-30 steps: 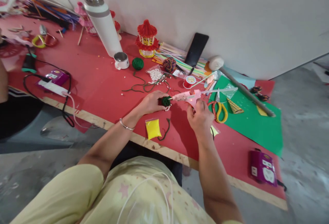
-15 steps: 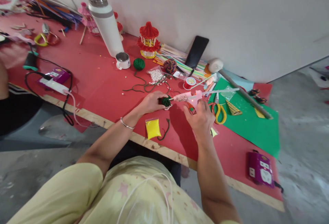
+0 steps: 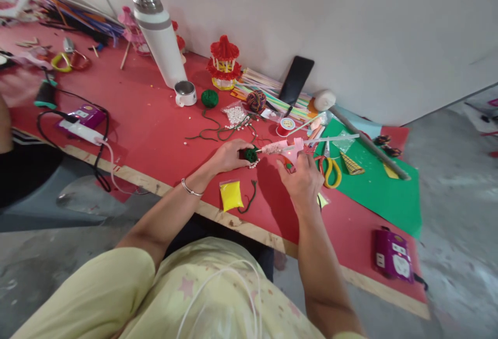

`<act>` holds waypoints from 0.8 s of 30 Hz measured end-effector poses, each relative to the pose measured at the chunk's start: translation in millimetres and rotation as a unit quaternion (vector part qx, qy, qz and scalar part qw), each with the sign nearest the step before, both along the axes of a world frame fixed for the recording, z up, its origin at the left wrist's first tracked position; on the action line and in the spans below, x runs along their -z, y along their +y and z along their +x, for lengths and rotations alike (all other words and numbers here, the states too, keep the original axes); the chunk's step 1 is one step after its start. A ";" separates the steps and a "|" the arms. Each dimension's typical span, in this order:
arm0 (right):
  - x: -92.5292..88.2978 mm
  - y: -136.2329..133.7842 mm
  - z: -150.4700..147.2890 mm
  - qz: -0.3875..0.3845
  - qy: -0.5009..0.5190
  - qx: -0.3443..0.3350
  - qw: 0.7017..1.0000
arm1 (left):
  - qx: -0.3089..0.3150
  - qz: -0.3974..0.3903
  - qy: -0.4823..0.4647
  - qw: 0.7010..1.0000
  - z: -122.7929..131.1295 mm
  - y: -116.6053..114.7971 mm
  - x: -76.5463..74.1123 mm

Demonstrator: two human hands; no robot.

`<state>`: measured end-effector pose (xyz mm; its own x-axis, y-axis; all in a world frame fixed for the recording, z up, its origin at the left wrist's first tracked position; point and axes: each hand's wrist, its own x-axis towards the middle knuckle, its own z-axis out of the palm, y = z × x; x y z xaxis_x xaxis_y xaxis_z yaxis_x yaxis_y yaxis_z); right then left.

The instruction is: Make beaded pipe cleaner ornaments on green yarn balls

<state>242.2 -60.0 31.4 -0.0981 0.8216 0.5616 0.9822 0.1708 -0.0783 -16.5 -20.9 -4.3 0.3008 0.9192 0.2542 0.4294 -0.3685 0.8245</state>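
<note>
Fingers (image 3: 238, 148) of the left hand (image 3: 229, 156) pinch a small green ball (image 3: 251, 154) just above the red table (image 3: 148, 126). They cover its near side, so its make is hard to tell. The right hand (image 3: 301, 179) is closed round the grip of a pink glue gun (image 3: 283, 146). Its back faces the camera, and the trigger finger is hidden. The nozzle meets the green ball, and a clear glue stick (image 3: 338, 137) juts from the rear.

At the far left a blurred arm (image 3: 15, 87) of another person is cut off by the frame.

A yellow packet (image 3: 231, 194) lies near the wooden front edge (image 3: 241, 223). Bare table opens left of the left hand — scissors (image 3: 330, 170) and a green sheet (image 3: 381, 193) crowd the right.

Counted: two purple power strips (image 3: 87, 116) (image 3: 392, 261), two yarn balls (image 3: 209, 98) (image 3: 256, 100), one flask (image 3: 157, 32), one cup (image 3: 184, 92).
</note>
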 end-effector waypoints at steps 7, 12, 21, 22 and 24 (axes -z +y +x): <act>-0.2 0.6 0.0 -0.007 -0.006 0.003 1.000 | -0.002 -0.011 0.006 1.000 0.4 -0.3 -4.3; -0.1 0.8 -0.2 -0.010 -0.005 0.004 1.000 | 0.004 -0.020 0.005 1.000 0.7 -0.2 -5.5; 6.3 2.9 2.5 0.022 0.010 -0.008 1.000 | 0.015 -0.054 -0.016 0.998 -0.6 -0.3 -7.7; 7.1 3.1 3.1 0.019 0.011 -0.010 1.000 | 0.014 -0.057 -0.022 0.998 -0.4 -0.3 -8.8; 8.1 3.2 4.1 0.011 0.017 -0.015 1.000 | 0.009 -0.062 -0.038 0.997 0.3 -0.2 -10.9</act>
<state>246.3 -56.8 23.3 -0.1027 0.8064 0.5824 0.9735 0.2017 -0.1076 -16.2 -21.1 6.6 0.3021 0.9396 0.1608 0.3575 -0.2681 0.8946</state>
